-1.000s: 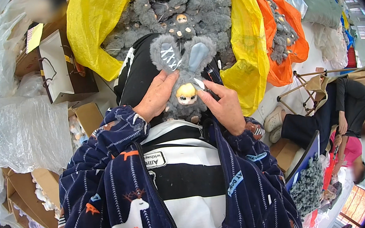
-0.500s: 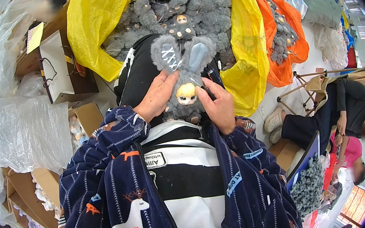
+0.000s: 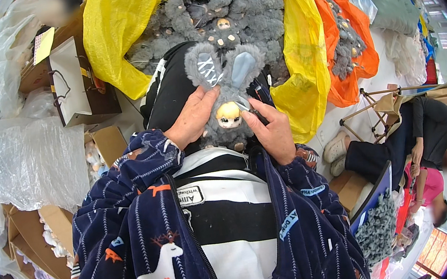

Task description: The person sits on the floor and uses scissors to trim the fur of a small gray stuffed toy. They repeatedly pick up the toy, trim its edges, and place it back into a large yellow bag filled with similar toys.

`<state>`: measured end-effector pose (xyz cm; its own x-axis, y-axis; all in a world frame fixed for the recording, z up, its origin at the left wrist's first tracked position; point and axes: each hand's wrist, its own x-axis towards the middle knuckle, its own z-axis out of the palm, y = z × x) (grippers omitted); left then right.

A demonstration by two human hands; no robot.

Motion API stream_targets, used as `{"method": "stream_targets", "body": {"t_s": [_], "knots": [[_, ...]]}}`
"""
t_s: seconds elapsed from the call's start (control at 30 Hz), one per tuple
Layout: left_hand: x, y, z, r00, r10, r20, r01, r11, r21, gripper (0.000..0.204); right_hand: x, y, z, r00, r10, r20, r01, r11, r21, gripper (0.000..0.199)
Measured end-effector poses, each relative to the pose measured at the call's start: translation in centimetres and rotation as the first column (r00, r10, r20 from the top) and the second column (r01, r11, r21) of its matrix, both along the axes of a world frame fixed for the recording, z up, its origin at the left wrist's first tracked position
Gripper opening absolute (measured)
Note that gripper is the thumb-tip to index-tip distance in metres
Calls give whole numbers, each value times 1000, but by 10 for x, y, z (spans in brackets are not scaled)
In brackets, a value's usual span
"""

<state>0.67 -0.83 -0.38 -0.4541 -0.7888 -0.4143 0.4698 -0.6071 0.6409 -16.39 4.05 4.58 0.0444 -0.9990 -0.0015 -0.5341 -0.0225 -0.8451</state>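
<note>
A grey plush bunny doll (image 3: 222,91) with long ears and a small blond doll face rests upright on my lap. White lacing crosses one ear; the other has a smooth grey-blue lining. My left hand (image 3: 195,117) is closed around the doll's side, thumb near the base of the laced ear. At the other side of the face, my right hand (image 3: 274,133) has thumb and forefinger bent together. A slim, pale, shiny piece shows between them and the hood's edge; what it is I cannot make out.
Beyond my knees a yellow sack (image 3: 308,85) holds many similar grey dolls, beside an orange sack (image 3: 367,67). To the left are a paper bag (image 3: 70,85), plastic sheeting (image 3: 28,164) and cardboard boxes (image 3: 29,240). Two people sit at the right, near a folding chair (image 3: 368,111).
My right hand has shifted slightly right and down, its thumb drawing a little away from the doll's face. The left hand and doll stay nearly still.
</note>
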Motion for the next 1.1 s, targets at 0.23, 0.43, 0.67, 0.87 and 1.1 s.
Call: {"method": "stream_targets", "body": {"t_s": [0.23,0.43,0.67,0.87,1.1], "knots": [[-2,1,1,1000,18,13,-17,1000,-27,35,1,-2,3,1000,-16,-14,17,998,68,32],[-2,1,-6,1000,13,-5,-13,1000,-25,36,0,-4,11,1000,0,-31,4,991,135,32],[-1,1,2,999,15,36,-14,1000,-25,36,1,-4,7,998,-4,-69,10,996,94,31],[-1,1,2,998,33,45,-32,999,-21,34,7,0,-4,998,-57,3,57,998,-16,32],[-1,0,0,999,30,16,-31,999,12,35,5,2,-29,938,-124,324,96,990,99,37]]}}
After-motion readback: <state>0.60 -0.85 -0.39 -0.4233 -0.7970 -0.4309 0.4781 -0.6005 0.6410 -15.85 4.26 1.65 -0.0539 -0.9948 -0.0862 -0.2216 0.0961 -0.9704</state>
